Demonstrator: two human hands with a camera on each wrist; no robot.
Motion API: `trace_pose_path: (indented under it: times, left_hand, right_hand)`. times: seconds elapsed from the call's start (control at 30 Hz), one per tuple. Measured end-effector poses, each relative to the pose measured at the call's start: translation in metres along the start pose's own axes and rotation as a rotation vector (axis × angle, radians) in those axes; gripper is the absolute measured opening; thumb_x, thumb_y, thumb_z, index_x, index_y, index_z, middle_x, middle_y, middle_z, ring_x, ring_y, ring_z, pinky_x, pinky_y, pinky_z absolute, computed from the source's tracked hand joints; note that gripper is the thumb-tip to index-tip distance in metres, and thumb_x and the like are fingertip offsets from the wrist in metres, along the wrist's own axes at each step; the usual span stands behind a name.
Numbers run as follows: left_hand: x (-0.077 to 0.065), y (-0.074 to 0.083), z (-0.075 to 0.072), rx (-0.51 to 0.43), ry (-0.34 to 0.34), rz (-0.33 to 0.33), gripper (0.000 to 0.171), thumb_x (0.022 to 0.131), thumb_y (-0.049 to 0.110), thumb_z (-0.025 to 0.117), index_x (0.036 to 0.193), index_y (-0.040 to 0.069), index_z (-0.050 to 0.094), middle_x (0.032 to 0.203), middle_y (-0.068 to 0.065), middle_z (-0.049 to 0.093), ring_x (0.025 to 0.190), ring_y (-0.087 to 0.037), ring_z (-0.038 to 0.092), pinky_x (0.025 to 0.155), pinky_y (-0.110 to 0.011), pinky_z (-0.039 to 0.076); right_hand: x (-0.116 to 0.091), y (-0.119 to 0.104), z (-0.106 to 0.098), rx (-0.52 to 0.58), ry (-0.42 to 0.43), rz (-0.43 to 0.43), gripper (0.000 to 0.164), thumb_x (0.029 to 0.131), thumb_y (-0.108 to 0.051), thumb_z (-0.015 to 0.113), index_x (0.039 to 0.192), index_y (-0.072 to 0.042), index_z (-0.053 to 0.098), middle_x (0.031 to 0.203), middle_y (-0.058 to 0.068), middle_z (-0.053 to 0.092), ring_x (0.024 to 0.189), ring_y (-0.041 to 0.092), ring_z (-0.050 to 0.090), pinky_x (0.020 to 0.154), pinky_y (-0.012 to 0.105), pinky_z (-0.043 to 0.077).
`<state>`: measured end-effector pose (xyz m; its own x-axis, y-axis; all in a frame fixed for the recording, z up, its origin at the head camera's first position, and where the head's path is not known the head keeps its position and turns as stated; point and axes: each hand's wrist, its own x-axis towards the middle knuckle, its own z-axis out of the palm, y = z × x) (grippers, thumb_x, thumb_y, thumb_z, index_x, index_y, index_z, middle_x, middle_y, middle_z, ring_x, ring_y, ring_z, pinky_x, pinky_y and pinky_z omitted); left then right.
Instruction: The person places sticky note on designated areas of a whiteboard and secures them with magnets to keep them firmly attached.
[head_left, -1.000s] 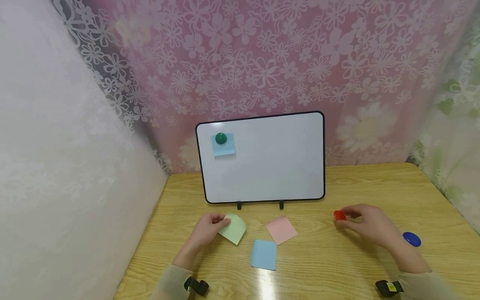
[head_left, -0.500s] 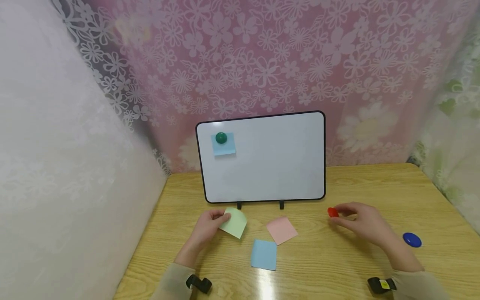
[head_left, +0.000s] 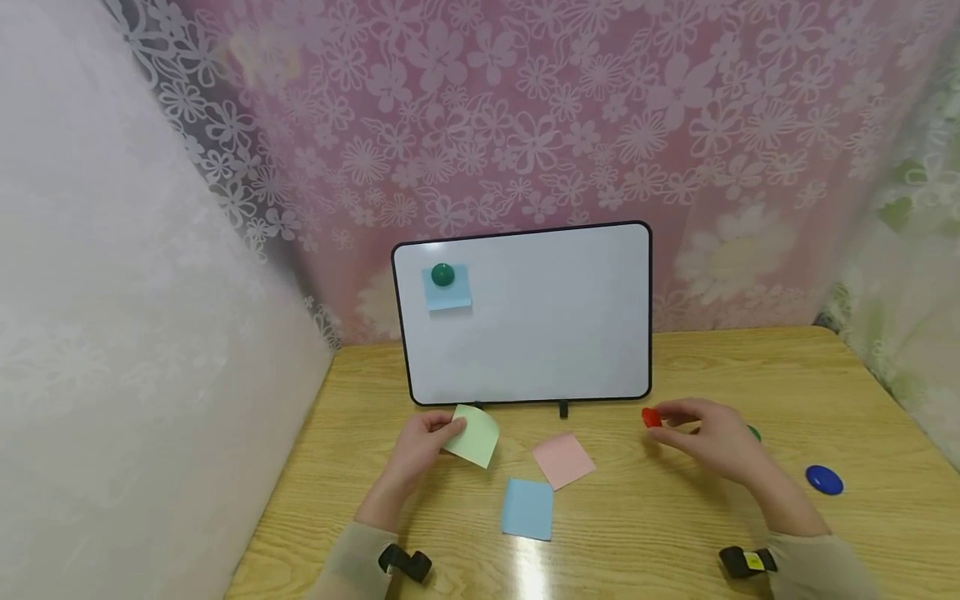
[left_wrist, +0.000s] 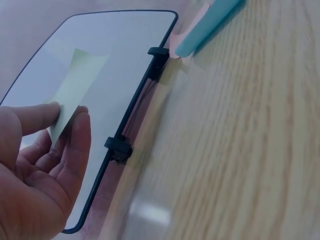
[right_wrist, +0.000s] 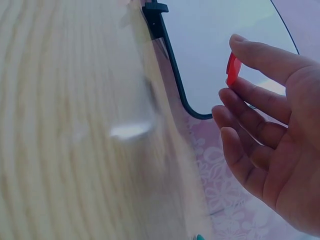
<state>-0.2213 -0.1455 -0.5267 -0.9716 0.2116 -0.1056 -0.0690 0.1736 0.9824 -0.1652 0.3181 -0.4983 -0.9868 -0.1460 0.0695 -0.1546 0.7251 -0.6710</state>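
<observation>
My left hand (head_left: 422, 446) pinches a pale green sticky note (head_left: 476, 437) by its left edge, thumb on the front. The left wrist view shows that note (left_wrist: 82, 75) slightly curled, in front of the whiteboard. Between thumb and index finger, my right hand (head_left: 708, 437) holds a round red magnet (head_left: 652, 417), off the right lower corner of the board. In the right wrist view the magnet (right_wrist: 233, 69) appears edge-on, the other fingers loosely bent. The whiteboard (head_left: 555, 325) stands upright in black feet, a blue note (head_left: 457, 298) fixed at its upper left under a green magnet (head_left: 443, 274).
On the wooden table (head_left: 622, 533) lie a pink note (head_left: 564, 460) and a blue sticky note (head_left: 528, 509) between the hands. At the right is a blue magnet (head_left: 824, 480). A green magnet (head_left: 754, 432) peeks out behind the right wrist. A flowered curtain hangs behind the board.
My left hand has lifted the green note slightly up and rightward toward the board. My right hand has moved left with the red magnet, bringing a green magnet behind it into sight.
</observation>
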Motion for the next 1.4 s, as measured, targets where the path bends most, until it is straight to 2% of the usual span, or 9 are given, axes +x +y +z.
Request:
trace_pose_path:
  times: [0.23, 0.53, 0.73, 1.2, 1.4]
  left_hand:
    - [0.0, 0.003, 0.003, -0.016, 0.015, 0.009, 0.031, 0.104, 0.023, 0.073, 0.116, -0.005, 0.076, 0.101, -0.008, 0.077, 0.088, -0.02, 0.073, 0.08, -0.039, 0.062]
    - [0.002, 0.007, 0.006, -0.056, 0.03, 0.012, 0.034, 0.103, 0.024, 0.075, 0.118, -0.007, 0.075, 0.101, -0.01, 0.077, 0.089, -0.019, 0.074, 0.079, -0.035, 0.062]
    - [0.002, 0.012, 0.01, -0.08, 0.036, 0.006, 0.034, 0.103, 0.023, 0.076, 0.119, -0.007, 0.074, 0.102, -0.009, 0.076, 0.09, -0.019, 0.073, 0.081, -0.035, 0.062]
    - [0.005, 0.018, 0.021, -0.095, 0.055, 0.048, 0.041, 0.104, 0.025, 0.074, 0.122, -0.011, 0.071, 0.109, -0.015, 0.075, 0.092, -0.019, 0.072, 0.081, -0.034, 0.063]
    - [0.007, 0.025, 0.03, -0.125, 0.061, 0.036, 0.038, 0.103, 0.023, 0.075, 0.121, -0.011, 0.072, 0.105, -0.011, 0.076, 0.09, -0.017, 0.072, 0.082, -0.034, 0.062]
  right_hand:
    - [0.003, -0.007, 0.001, 0.012, 0.017, -0.042, 0.051, 0.097, -0.044, 0.081, 0.13, -0.006, 0.075, 0.122, 0.009, 0.075, 0.11, 0.032, 0.069, 0.082, 0.037, 0.062]
    - [0.006, -0.017, 0.0, 0.035, 0.028, -0.057, 0.046, 0.097, -0.042, 0.082, 0.129, -0.009, 0.076, 0.121, 0.007, 0.075, 0.111, 0.032, 0.069, 0.08, 0.031, 0.06]
    - [0.007, -0.024, -0.001, 0.048, 0.023, -0.052, 0.044, 0.097, -0.04, 0.082, 0.128, -0.01, 0.076, 0.121, 0.006, 0.075, 0.111, 0.03, 0.068, 0.08, 0.029, 0.06]
    - [0.015, -0.033, 0.003, 0.086, 0.0, -0.064, 0.045, 0.097, -0.04, 0.082, 0.13, -0.01, 0.075, 0.119, 0.004, 0.074, 0.11, 0.026, 0.067, 0.081, 0.029, 0.059]
    - [0.021, -0.034, 0.007, 0.086, -0.004, -0.077, 0.044, 0.097, -0.04, 0.082, 0.129, -0.011, 0.076, 0.119, 0.003, 0.075, 0.109, 0.025, 0.067, 0.082, 0.03, 0.06]
